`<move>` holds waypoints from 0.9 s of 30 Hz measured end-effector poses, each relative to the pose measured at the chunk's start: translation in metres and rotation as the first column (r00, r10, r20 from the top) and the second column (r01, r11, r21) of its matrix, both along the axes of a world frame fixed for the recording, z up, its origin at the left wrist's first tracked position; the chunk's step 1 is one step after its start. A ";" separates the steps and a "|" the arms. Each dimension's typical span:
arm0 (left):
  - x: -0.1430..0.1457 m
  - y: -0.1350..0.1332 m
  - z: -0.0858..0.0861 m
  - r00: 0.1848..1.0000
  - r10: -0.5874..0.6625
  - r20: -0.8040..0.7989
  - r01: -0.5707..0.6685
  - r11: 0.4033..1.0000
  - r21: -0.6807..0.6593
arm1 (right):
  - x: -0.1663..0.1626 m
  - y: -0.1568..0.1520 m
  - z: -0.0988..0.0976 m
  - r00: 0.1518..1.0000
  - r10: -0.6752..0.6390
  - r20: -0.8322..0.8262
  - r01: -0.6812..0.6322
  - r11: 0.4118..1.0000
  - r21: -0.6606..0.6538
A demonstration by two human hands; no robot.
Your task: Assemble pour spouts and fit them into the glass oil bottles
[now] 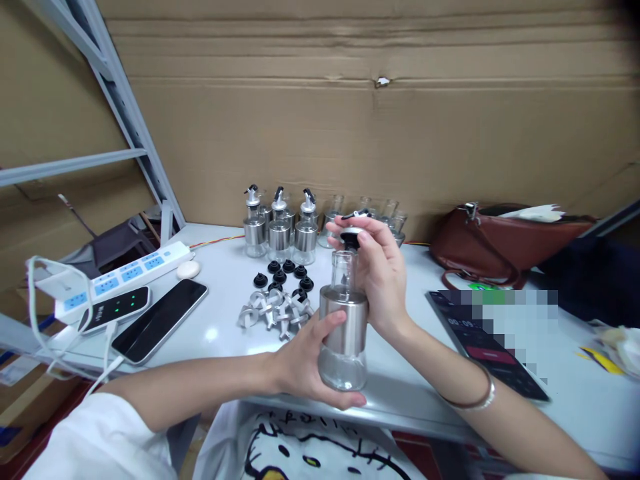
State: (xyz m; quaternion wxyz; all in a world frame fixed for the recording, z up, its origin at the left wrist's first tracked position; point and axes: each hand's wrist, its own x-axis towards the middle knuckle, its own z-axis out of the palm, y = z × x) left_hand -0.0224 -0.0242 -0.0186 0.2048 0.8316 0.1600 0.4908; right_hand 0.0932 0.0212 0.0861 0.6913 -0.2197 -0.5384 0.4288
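My left hand (310,363) is wrapped round the lower part of a glass bottle (345,370) with a steel sleeve, held upright near the table's front edge. Just over the bottle's mouth, my right hand (383,267) grips a pourer stopper (353,233) with a silver collar and black plug. The plug's lower end is close to the rim; I cannot tell whether it touches. Left of the bottle lie several black stoppers (280,275) and a pile of silver spout pieces (274,310).
Behind stand several bottles with pourers (279,233) and several open bottles (390,210). A power strip (130,270) and phone (160,320) lie left. A tablet (485,347) and brown bag (505,240) are right. Cardboard (320,133) backs the table.
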 end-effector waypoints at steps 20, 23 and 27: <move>0.002 0.001 -0.006 0.991 -0.036 0.126 0.045 0.996 -0.074 | 0.003 -0.013 -0.005 0.917 0.269 0.296 -0.302 0.951 0.072; 0.002 0.001 -0.007 0.993 -0.049 0.112 0.064 0.989 -0.135 | 0.004 -0.016 -0.005 0.884 0.309 0.350 -0.334 0.943 0.010; 0.001 0.001 -0.009 0.994 -0.034 0.100 0.049 0.987 -0.156 | 0.004 -0.015 -0.008 0.906 0.268 0.327 -0.274 0.961 -0.030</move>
